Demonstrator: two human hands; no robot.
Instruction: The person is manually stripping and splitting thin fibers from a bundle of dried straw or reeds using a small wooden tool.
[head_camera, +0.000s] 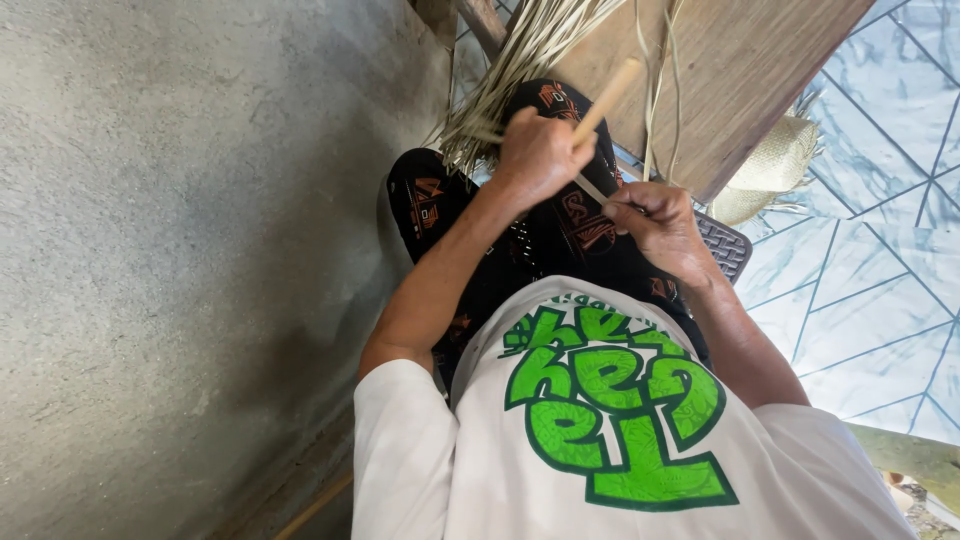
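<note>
White short-sleeved shirt (600, 440) with green black-outlined lettering, black trousers (560, 230) with orange print

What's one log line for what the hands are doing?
left hand: grips wooden stick | right hand: pinches thin strip | dried leaf strips on lap

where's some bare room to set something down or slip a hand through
Bare patches: the grey concrete surface left of the knees, and the blue patterned tiles right of the wooden board. Crowded: the lap, where the left hand grips a wooden stick by the straw strips, the right hand close beside.
</note>
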